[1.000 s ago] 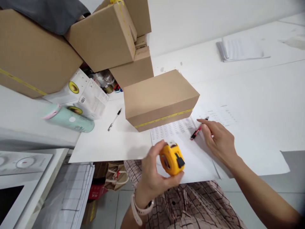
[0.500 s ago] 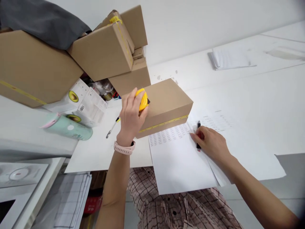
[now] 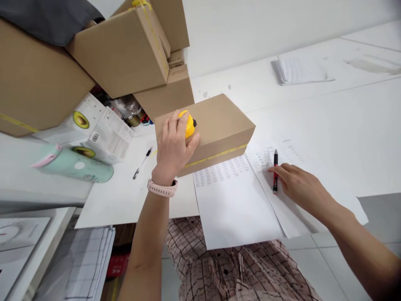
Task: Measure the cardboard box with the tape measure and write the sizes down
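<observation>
My left hand (image 3: 174, 144) is wrapped round a yellow tape measure (image 3: 189, 123) and rests it on the near left end of a brown cardboard box (image 3: 219, 125) with a yellow tape strip. My right hand (image 3: 299, 185) lies on printed sheets of paper (image 3: 232, 196) to the right of the box, its fingertips on a red and black pen (image 3: 275, 171); the fingers are loosely curled over the pen.
Stacked cardboard boxes (image 3: 122, 50) stand at the back left, above white avocado-marked packages (image 3: 94, 129) and a mint-green bottle (image 3: 73, 165) lying on its side. A black pen (image 3: 142, 163) lies on the white table. A folded white stack (image 3: 300, 71) sits far right.
My left hand carried the tape measure from near my lap up onto the box's left end. My right hand slid right along the paper and the pen turned more upright.
</observation>
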Demonstrator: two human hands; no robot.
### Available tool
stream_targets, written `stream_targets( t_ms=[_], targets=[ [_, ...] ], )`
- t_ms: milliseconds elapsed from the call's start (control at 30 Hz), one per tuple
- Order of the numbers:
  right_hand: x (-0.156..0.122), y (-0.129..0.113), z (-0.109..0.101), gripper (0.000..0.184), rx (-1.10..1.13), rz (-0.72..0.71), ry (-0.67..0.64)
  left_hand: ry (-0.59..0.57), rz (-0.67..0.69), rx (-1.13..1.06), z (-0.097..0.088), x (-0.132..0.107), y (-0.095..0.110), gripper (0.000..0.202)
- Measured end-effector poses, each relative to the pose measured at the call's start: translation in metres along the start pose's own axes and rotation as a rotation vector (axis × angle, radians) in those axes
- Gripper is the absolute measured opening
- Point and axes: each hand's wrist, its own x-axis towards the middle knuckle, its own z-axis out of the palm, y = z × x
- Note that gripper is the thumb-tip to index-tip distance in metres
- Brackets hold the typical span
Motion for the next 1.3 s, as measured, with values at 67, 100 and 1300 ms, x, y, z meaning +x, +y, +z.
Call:
stream_targets(
  t_ms=[67,100,1300],
  targets=[
    [-0.001,0.008,-0.003,0.035,0.005,-0.067,0.035,0.006,-0.003,-0.019,0.005,0.004,0.0,0.056],
    [-0.001,0.01,-0.005,0.033,0.015,-0.079,0.057,0.007,-0.008,-0.027,0.008,0.006,0.0,0.056],
    [0.056,-0.049,0.016,0.038,0.957,0.378,0.07,-0.601,0.495,-0.484,0.114,-0.057,0.048,0.056]
  ],
)
